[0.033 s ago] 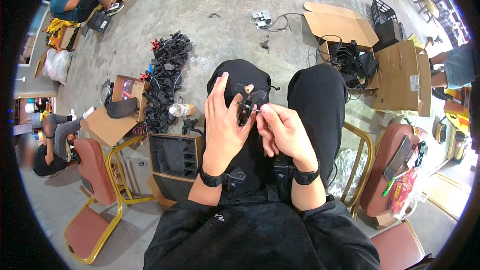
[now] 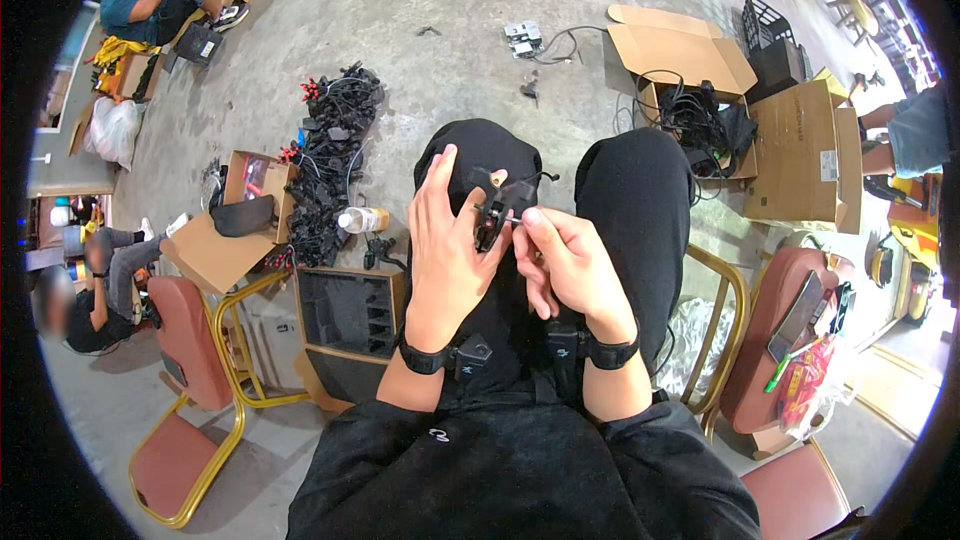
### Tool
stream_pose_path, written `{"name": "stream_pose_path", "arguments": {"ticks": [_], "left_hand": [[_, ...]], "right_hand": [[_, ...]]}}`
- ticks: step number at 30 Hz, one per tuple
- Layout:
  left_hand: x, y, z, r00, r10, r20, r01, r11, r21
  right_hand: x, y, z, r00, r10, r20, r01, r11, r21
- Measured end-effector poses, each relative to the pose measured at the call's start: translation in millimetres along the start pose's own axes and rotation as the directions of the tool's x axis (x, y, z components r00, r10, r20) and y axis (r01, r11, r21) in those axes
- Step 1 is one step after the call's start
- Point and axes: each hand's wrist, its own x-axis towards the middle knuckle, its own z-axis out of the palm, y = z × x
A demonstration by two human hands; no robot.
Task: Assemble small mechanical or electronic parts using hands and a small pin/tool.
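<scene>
Seemingly mid-assembly, the left hand (image 2: pixel 447 250) grips a small black plastic part (image 2: pixel 493 212) while the right hand (image 2: pixel 565 265) pinches a thin pin (image 2: pixel 512 222) at it, needing steady alignment next.

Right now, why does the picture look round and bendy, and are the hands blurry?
Head view: the fisheye lens bends the chairs and boxes toward a black rim; the left hand, right hand and small black part look sharp; light is soft and even, shadows faint; the faces at the left edge are blurred.
</scene>
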Motion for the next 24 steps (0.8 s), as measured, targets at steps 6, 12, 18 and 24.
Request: {"name": "stream_pose_path", "arguments": {"ticks": [6, 12, 18, 24], "left_hand": [[-0.5, -2.2, 1.9, 1.000, 0.021, -0.023, -0.021, 1.000, 0.004], [-0.8, -2.5, 0.5, 1.000, -0.001, -0.003, 0.001, 1.000, -0.020], [-0.9, -2.4, 0.7, 1.000, 0.000, -0.016, 0.000, 1.000, 0.000], [-0.8, -1.5, -0.2, 1.000, -0.001, -0.010, 0.000, 0.999, -0.037]], "right_hand": [[2.1, 6.8, -1.6, 0.997, -0.067, 0.032, 0.072, 0.979, -0.189], [6.1, 11.2, -4.1, 0.853, -0.518, 0.065, 0.455, 0.677, -0.579], [-0.6, 1.3, 0.7, 0.982, -0.189, -0.015, 0.175, 0.935, -0.309], [8.8, 9.7, -0.1, 0.913, -0.404, -0.055, 0.341, 0.831, -0.440]]}}
